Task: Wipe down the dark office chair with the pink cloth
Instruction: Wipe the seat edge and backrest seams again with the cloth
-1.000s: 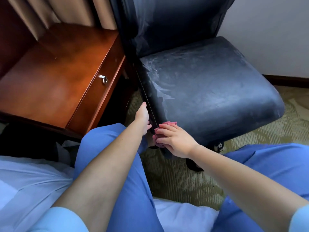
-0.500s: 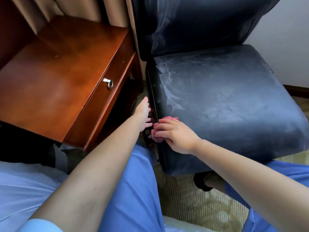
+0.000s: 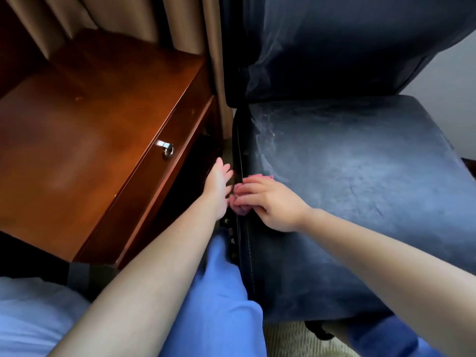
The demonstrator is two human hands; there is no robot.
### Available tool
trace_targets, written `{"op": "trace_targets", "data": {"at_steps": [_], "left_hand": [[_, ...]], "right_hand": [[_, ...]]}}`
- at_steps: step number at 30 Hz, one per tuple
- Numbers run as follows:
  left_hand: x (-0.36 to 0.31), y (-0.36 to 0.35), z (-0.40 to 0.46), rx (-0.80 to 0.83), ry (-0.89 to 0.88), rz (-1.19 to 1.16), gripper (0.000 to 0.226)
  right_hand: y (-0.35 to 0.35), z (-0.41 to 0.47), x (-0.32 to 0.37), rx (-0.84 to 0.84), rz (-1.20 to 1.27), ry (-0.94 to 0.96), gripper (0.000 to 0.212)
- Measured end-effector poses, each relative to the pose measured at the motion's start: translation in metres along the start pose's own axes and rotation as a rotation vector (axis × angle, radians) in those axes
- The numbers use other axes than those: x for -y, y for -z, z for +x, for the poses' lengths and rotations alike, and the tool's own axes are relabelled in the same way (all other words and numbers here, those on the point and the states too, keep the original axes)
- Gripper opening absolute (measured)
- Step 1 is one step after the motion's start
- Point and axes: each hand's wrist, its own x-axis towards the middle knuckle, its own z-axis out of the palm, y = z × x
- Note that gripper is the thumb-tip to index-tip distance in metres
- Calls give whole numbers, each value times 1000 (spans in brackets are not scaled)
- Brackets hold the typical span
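Observation:
The dark office chair (image 3: 355,176) fills the right half of the view, its seat marked with pale wipe streaks and its backrest rising behind. My right hand (image 3: 268,202) grips the bunched pink cloth (image 3: 239,202) against the seat's left edge; most of the cloth is hidden under my fingers. My left hand (image 3: 219,184) reaches into the narrow gap left of the seat, fingers extended toward the chair's side. Whether it touches the chair is unclear.
A brown wooden nightstand (image 3: 85,140) with a metal drawer knob (image 3: 166,148) stands close on the left of the chair. Beige curtains (image 3: 154,19) hang behind it. My blue trouser legs (image 3: 221,305) and patterned carpet (image 3: 291,338) lie below.
The view has come closer and the chair has shifted toward me. My right hand with the cloth stays at the seat's left edge; my left hand remains in the gap.

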Motion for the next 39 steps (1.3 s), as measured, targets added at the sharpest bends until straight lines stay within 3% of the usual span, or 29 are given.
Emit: {"op": "trace_targets", "data": {"at_steps": [7,10,13,17,25,28,31,33,36,39], "left_hand": [[-2,-4,20,-33,-84,-65,49],[-12,-12,27,-41,-130,-86,48],[-20,-19,34,-60,-217,-99,46],[-18,-24,46,-78,-296,-108,45],[-31,-22,72,-109,-325,102,42],[-41,-25,80,-111,-342,93,42],[-48,-28,87,-117,-379,144,46],[-47,-29,92,-128,-405,231,48],[-40,-30,94,-151,-442,439,46],[-40,-37,100,-236,-470,524,43]], "right_hand": [[15,68,-62,-175,35,-312,30],[13,55,-45,-225,36,-240,23],[10,26,-33,-130,97,-149,36],[18,55,-63,-108,120,-252,43],[22,145,-129,-88,21,-504,41],[14,127,-104,-166,-27,-402,39],[13,112,-110,-94,-52,-305,41],[28,121,-149,-116,-28,-471,49],[46,123,-183,-150,-12,-740,45],[33,129,-150,-127,-17,-598,41]]}}
